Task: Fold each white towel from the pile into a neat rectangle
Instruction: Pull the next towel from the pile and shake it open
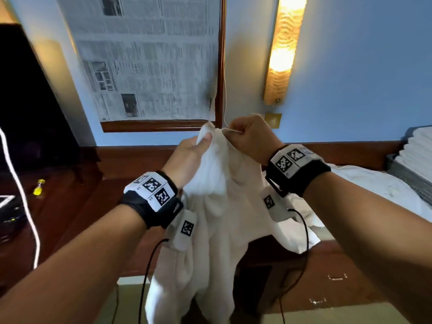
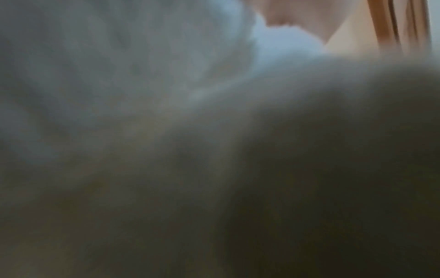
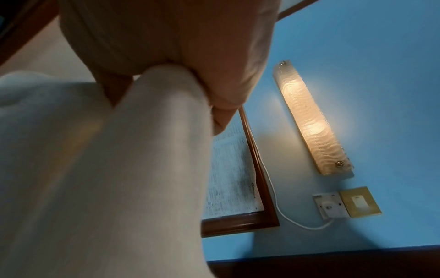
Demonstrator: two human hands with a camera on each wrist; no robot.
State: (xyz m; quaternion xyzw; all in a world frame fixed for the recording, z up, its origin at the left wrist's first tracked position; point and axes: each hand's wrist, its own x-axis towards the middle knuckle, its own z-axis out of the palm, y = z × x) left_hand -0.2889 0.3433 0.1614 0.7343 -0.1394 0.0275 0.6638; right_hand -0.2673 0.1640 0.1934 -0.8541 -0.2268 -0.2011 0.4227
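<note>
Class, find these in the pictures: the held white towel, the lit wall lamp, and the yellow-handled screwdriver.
white towel [image 1: 217, 220], head view, hanging middle.
wall lamp [image 3: 309, 120], right wrist view, glowing shade.
yellow-handled screwdriver [image 1: 38, 188], head view, its handle.

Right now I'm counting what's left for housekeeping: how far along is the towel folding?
Done: a stack of folded towels at the far right. In hand: the left hand and right hand pinch the top edge of one white towel, which hangs unfolded. Left: that towel, plus loose white cloth lying beyond the right arm; how many towels it holds is unclear.
</note>
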